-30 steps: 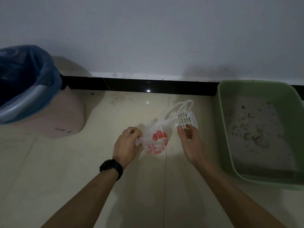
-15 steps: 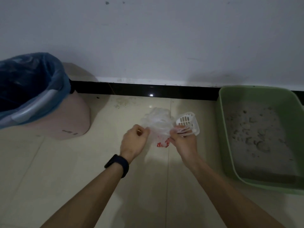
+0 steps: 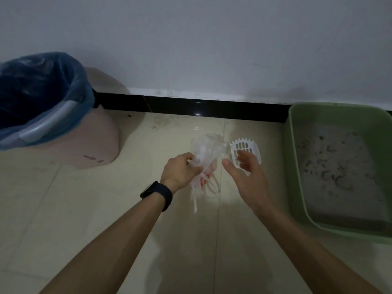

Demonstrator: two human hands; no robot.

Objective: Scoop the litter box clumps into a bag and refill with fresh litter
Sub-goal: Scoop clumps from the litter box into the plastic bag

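My left hand (image 3: 182, 168) is closed on a crumpled white plastic bag with red print (image 3: 206, 158), whose handles hang toward the floor. My right hand (image 3: 246, 177) is just right of the bag, palm down, thumb and forefinger spread and off the bag. A white slotted litter scoop (image 3: 244, 146) sticks out from under its blurred fingers, and the grip on the handle is hidden. The green litter box (image 3: 297, 166) stands at the right against the wall, holding grey litter (image 3: 339, 172) with several dark clumps.
A pink waste bin (image 3: 97, 141) lined with a blue bag (image 3: 42, 92) stands at the left by the wall. A black skirting strip (image 3: 191, 107) runs along the wall's base. Pale floor tiles (image 3: 84, 209) spread beneath my arms.
My right hand pinched the bag together with the left, then let go and moved right, still with the scoop. The bag now hangs bunched from my left hand alone.
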